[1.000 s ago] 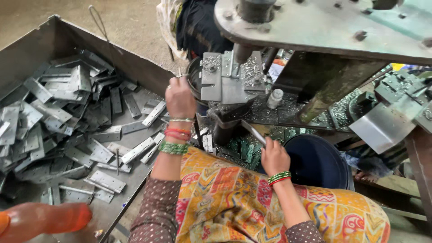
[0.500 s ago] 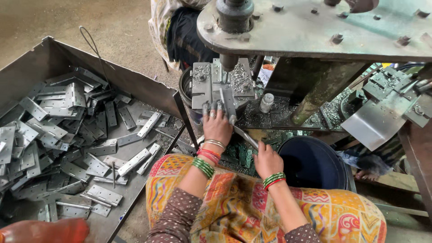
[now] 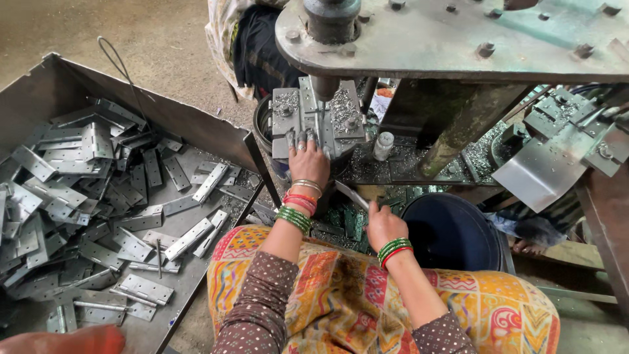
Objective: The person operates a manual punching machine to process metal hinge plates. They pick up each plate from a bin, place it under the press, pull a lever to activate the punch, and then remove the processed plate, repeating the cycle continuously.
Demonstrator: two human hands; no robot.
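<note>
1. The left hand [image 3: 308, 160] reaches forward onto the grey metal die block [image 3: 318, 118] of the press, fingers spread flat on its front edge; whether a piece lies under them I cannot tell.
2. The right hand [image 3: 383, 226] sits nearer the body, closed around a thin flat metal strip [image 3: 352, 195] that points up and left toward the left wrist.
3. The ram [image 3: 323, 88] of the press comes down from the thick steel plate [image 3: 452, 39] overhead and stands over the middle of the die block, just beyond the left fingertips.
4. Metal chips lie scattered on the die block and on the press surface around it.
5. A small white bottle [image 3: 383, 145] stands just right of the die block.
6. A dark blue bucket [image 3: 455, 229] sits just right of the right hand.
7. To the left, a large sheet-metal tray [image 3: 164, 108] holds a heap of grey hinge plates [image 3: 98, 196], well apart from both hands.
8. Both wrists wear green and red bangles, and a patterned orange cloth [image 3: 367, 295] covers the lap below them.
9. Another person's bare foot [image 3: 531, 246] shows right of the bucket.
</note>
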